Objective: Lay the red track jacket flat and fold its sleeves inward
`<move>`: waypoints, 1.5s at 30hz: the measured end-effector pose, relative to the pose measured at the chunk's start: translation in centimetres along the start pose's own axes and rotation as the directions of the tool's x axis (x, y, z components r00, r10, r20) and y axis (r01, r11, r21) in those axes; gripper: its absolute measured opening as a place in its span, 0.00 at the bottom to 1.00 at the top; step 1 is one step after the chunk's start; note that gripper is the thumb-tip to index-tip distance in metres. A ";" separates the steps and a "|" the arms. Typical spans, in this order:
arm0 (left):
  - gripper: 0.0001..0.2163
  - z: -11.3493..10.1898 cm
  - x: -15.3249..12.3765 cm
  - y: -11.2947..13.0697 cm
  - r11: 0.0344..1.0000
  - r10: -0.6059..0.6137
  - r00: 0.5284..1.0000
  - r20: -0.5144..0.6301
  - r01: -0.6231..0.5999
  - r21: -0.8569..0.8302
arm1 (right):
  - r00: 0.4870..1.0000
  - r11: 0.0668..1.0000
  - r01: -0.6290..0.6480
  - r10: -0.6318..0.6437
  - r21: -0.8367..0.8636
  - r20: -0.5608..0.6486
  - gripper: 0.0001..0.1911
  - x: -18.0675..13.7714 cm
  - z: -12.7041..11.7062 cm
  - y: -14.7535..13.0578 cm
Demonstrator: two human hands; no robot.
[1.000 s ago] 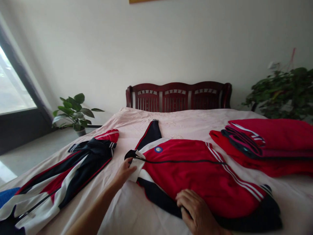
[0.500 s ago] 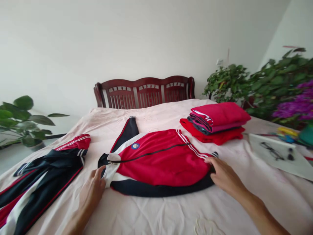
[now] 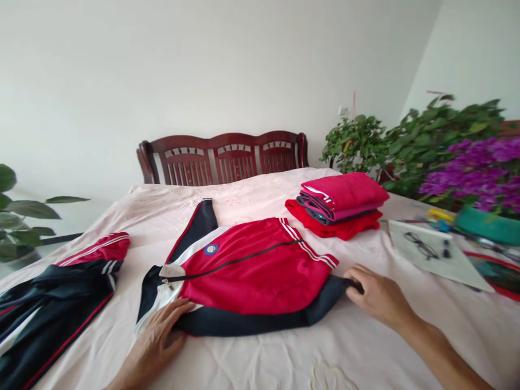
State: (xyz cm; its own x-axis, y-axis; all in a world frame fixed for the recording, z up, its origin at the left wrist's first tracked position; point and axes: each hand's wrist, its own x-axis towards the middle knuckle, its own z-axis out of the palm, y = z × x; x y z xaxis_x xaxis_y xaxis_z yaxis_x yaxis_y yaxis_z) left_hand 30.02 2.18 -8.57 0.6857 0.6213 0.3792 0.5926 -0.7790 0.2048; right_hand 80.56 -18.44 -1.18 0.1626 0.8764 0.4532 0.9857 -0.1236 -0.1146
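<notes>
Left hand: the left hand (image 3: 162,338) lies flat, palm down and fingers spread, on the white and navy collar end of the red jacket (image 3: 252,271); it presses and grips nothing.
Right hand: the right hand (image 3: 376,295) closes its fingers on the dark hem at the jacket's other end, pinching the cloth.
Jacket: it lies zipped up and crosswise on the pink bed sheet (image 3: 264,357), stretched between the two hands, with one navy sleeve (image 3: 199,225) running away from the left hand toward the headboard.
Step in hand: by my judgement the jacket is being pulled flat and smoothed; the body looks even, while the far sleeve lies unfolded.
Next move: it seems to call for a steady hold at the collar and an even pull at the hem, so the cloth does not bunch.
Writing: a round blue badge (image 3: 210,249) sits on the chest just beyond the left hand; its print is too small to read.
Beside the left hand: a navy, red and white garment (image 3: 57,292) lies spread out, well apart.
Beyond the right hand: a pile of folded red clothes (image 3: 339,203), and to its side glasses (image 3: 420,245) on a white sheet of paper.
Far: a dark wooden headboard (image 3: 223,157); green plants and purple flowers (image 3: 479,168).
</notes>
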 end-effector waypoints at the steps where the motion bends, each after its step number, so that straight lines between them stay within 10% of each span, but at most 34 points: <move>1: 0.25 0.0 0.0 -0.1 1.000 0.001 1.000 -0.005 -0.001 0.009 | 0.999 0.998 0.044 -0.043 0.037 -0.028 0.05 0.6 -1.8 -0.8; 6: 0.17 0.3 1.1 -0.3 0.998 -0.058 0.998 -0.017 0.057 -0.041 | 0.885 0.988 0.153 -0.130 0.016 -0.446 0.06 8.5 -7.9 -5.3; 12: 0.14 1.2 1.2 -2.2 0.905 -0.386 0.917 -0.100 0.355 -0.235 | 0.934 0.986 0.059 0.000 0.155 -0.357 0.22 18.3 -1.8 -5.4; 16: 0.15 1.5 0.6 -2.9 0.883 -0.422 0.900 -0.107 0.381 -0.272 | 0.918 0.895 -0.384 0.395 0.230 -0.006 0.24 14.1 4.5 -1.9; 22: 0.11 0.7 0.9 -1.0 0.943 -0.314 0.939 -0.138 0.292 -0.162 | 0.787 0.795 -0.597 0.554 0.110 0.270 0.20 5.1 7.8 2.5; 28: 0.11 0.8 1.9 1.0 0.998 0.003 0.985 -0.174 -0.015 -0.067 | 0.870 0.789 -0.429 0.491 0.440 -0.032 0.19 5.3 8.3 1.0; 33: 0.11 0.7 0.5 -0.5 0.985 -0.080 0.973 -0.217 0.044 -0.166 | 0.846 0.649 -0.306 0.522 0.696 -0.115 0.22 6.8 8.1 1.0; 39: 0.16 -1.0 -1.5 -1.4 0.989 -0.093 0.988 -0.123 0.078 -0.122 | 0.817 0.696 -0.534 0.571 0.480 0.079 0.16 4.7 9.0 6.1; 45: 0.17 -1.9 -1.5 0.0 1.000 0.016 0.999 -0.033 -0.016 0.014 | 0.756 0.718 -0.648 0.646 0.256 0.103 0.20 3.7 9.0 5.3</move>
State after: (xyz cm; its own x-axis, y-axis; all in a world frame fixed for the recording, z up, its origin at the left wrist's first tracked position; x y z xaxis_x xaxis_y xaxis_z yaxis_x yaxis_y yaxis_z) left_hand 28.20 1.05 -7.38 0.6809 0.6053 0.4123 0.5873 -0.7876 0.1864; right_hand 85.95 -11.70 -8.06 0.7550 0.6313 0.1774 0.5906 -0.5371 -0.6023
